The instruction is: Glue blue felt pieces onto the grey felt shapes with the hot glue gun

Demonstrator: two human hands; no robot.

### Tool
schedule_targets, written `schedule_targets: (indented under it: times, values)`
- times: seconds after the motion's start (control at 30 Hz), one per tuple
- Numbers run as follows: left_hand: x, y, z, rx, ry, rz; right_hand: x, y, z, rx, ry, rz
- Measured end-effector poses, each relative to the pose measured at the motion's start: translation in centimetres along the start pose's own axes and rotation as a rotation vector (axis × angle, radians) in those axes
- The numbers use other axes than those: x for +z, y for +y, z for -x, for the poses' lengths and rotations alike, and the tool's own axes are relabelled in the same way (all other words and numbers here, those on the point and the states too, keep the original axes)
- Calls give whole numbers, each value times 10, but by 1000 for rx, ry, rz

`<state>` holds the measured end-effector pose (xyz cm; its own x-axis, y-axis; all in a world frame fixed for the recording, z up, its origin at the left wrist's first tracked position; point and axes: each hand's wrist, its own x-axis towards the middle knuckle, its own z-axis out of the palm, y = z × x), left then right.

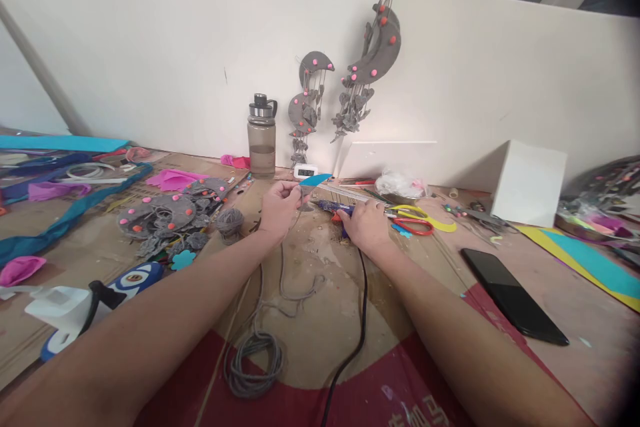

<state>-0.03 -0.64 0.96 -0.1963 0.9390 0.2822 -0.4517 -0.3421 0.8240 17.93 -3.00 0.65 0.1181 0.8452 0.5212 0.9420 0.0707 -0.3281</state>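
My left hand (281, 208) is closed in a pinch on a blue and grey felt piece (317, 179) with a pointed tip. A strand of grey yarn (283, 273) trails down from under these fingers to a loose coil (254, 365) on the cardboard. My right hand (369, 225) is wrapped round a blue glue gun (333, 205), its nozzle pointing left toward the felt. From beneath that hand a black cord (365, 293) runs to the near edge. A ball of grey yarn (230, 224) lies left of my left hand.
A water bottle (261, 140) and small digital clock (305, 171) stand at the back. Grey moon hangings (385, 47) lean on the white wall. Scissors (413, 219) lie right of the glue gun, with a phone (513, 297) nearer. Felt moons (167, 212) and a power strip (133, 280) lie left.
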Motion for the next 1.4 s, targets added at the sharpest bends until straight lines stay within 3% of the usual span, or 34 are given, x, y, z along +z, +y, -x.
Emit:
schedule_targets:
  times: [0.1, 0.27, 0.4, 0.53, 0.73, 1.17, 1.4]
  values:
    - [2, -2, 4, 65, -40, -80, -3, -17, 5, -82, 13, -364]
    - [2, -4, 14, 183, -182, -231, 6, -60, 19, 193, -213, -1212]
    - [3, -3, 18, 190, -207, -293, 6, -69, 25, 304, -366, -1508]
    - [6, -1, 17, 130, -168, -167, 6, -60, 22, 355, -374, -1442]
    - [9, 4, 17, -32, -151, 71, 10, -51, 21, 147, -148, -1192]
    - [9, 5, 14, -152, -57, 142, 4, -49, 21, 66, -37, -1023]
    - [10, 5, 19, -161, -104, 131, -1, -42, 13, 4, 94, -903]
